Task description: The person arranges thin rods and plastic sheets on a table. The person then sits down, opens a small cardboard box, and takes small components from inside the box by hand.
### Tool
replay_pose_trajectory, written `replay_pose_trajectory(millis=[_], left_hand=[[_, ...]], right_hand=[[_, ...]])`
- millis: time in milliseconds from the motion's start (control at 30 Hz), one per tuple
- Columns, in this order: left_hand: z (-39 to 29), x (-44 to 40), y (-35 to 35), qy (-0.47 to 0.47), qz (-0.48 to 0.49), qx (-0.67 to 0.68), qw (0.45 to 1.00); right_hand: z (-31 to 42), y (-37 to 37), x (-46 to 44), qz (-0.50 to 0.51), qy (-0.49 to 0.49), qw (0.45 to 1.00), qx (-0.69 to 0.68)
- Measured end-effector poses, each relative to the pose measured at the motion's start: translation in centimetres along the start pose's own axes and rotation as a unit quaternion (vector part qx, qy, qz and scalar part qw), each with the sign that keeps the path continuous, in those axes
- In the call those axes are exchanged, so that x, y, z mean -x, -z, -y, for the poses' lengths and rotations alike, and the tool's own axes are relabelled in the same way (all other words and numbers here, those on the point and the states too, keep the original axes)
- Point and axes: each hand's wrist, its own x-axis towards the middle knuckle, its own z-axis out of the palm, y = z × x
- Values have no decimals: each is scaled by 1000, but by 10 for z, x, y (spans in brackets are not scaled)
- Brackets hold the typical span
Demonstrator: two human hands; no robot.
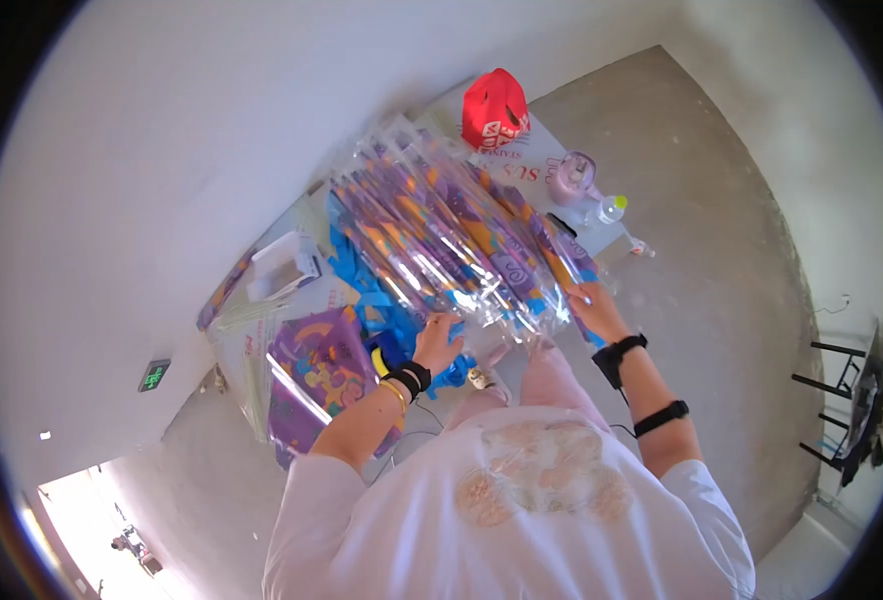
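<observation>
A fanned row of clear-plastic-wrapped packages (pixel 461 235), printed in purple, orange and blue, lies over the table in front of me. My right hand (pixel 597 310) grips the near end of the rightmost wrapped package (pixel 559 255), fingers over its edge. At the near left ends of the row, my left hand (pixel 438 343) has its fingers curled by the loose plastic; what they hold, if anything, is hard to make out. Left of that hand are blue strips (pixel 361 275) and a flat purple printed package (pixel 316 370). Between them sits a yellow and dark-blue roll-like thing (pixel 385 358).
A red bag (pixel 495 108), a pinkish transparent jug (pixel 573 178) and a bottle with a yellow-green cap (pixel 612 208) stand at the table's far right. A white box-like item (pixel 283 266) lies left. Dark-legged furniture (pixel 831 375) stands by the right wall.
</observation>
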Motion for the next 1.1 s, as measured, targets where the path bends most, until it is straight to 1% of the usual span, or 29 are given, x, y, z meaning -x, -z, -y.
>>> replay_pose_trajectory(millis=[33, 67, 100, 167, 200, 233, 267, 300, 333, 367, 400, 433, 467, 533, 567, 600, 633, 733, 800, 833, 867, 900, 967, 1000, 1067, 1100], left_hand=[[-5, -17, -3, 20, -13, 26, 999], [-10, -32, -6, 47, -30, 53, 997], [-13, -47, -10, 62, -37, 128, 989], [-27, -74, -10, 77, -51, 125, 988], [-33, -88, -9, 72, -55, 107, 990], [-43, -100, -4, 89, -54, 133, 986], [-54, -116, -3, 103, -56, 160, 980], [-54, -129, -6, 83, -74, 158, 981], [-50, -142, -10, 71, -80, 145, 984], [-46, -155, -15, 58, -87, 132, 986], [-56, -167, -12, 100, -70, 138, 983], [-54, -177, -18, 109, -59, 140, 982], [-53, -186, -22, 117, -48, 141, 982], [-57, -200, -33, 144, -29, 163, 976], [-60, -207, -40, 144, -20, 172, 974], [-60, -214, -47, 143, -11, 182, 973], [-58, -221, -56, 132, 7, 165, 977], [-67, -240, -82, 173, 37, 201, 963], [-55, -256, -111, 171, 51, 220, 959], [-49, -266, -124, 174, 40, 241, 954], [-44, -276, -138, 177, 28, 263, 948], [-48, -288, -141, 209, 31, 271, 939], [-36, -312, -159, 208, 28, 246, 946], [-29, -318, -165, 207, 24, 221, 953], [-37, -335, -158, 225, 30, 225, 948], [-38, -343, -156, 229, 58, 216, 947]], right_hand=[[5, 1, -25, -2, 6, 1000, -5], [6, -3, -52, -9, 5, 998, -62], [7, -6, -86, -21, 8, 992, -123], [-2, -18, -151, -9, -30, 988, -151], [-15, -20, -183, 53, -66, 991, -99], [-31, -23, -210, 120, -106, 986, -46], [-66, -42, -227, 81, -105, 988, -79], [-102, -61, -230, 41, -106, 988, -108], [-112, -56, -227, 29, -127, 989, -70], [-121, -49, -218, 37, -144, 987, -67], [-135, -42, -207, 55, -190, 980, -28], [-162, -39, -198, 72, -231, 970, 10], [-185, -39, -187, 80, -239, 965, 72], [-209, -33, -173, 89, -275, 954, 83], [-220, -35, -168, 75, -272, 952, 115], [-221, -35, -169, 80, -280, 950, 114], [-221, -38, -171, 96, -285, 946, 122], [-229, -55, -171, 135, -289, 939, 128], [-233, -72, -168, 135, -222, 955, 146], [-225, -75, -169, 158, -257, 939, 164], [-217, -77, -171, 160, -260, 938, 162], [-215, -82, -171, 133, -281, 934, 178], [-201, -84, -177, 98, -322, 916, 218], [-197, -85, -178, 100, -324, 916, 215], [-195, -92, -182, 56, -321, 926, 193], [-197, -96, -182, 58, -322, 926, 190]])
